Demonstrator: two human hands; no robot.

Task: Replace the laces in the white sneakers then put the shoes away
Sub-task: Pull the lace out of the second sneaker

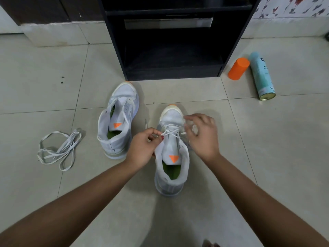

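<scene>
Pinches one strand of the lace (170, 131) between thumb and fingertips of the left hand (142, 145), grip clamped on it right at the left eyelet row, probably to hold the crossing taut. Mirrors this with the right hand (201, 134): fingers curled over the right eyelet row, grip apparently closed on the other strand, though blurred there and hard to read finely. Holds both ends at once, most likely to even the tension and stop the crossings slipping loose. Works on the near sneaker (169, 148), flat on the floor (267, 139), toe away and heel toward the body, tongue up and opening exposed, putting the eyelets in plain reach from above. Shows only the lowest crossings done near the toe and the upper eyelets not yet threaded, so judged early to middle in lacing this shoe. Has the far sneaker (118, 120) just to the left and a little further off, apart from the near one, same heading, a strand trailing down beside its tongue; cannot tell whether fully laced. Has a loose lace (58, 148) tangled well to the left, out of the working area; old or spare, cannot tell. Faces an open black shelf unit (172, 50) straight ahead beyond both toes, likely the place for putting the shoes away. Shows an orange can (238, 68) and a teal spray can (261, 77) lying on their sides right of the unit, close together, well apart from both hands.
</scene>
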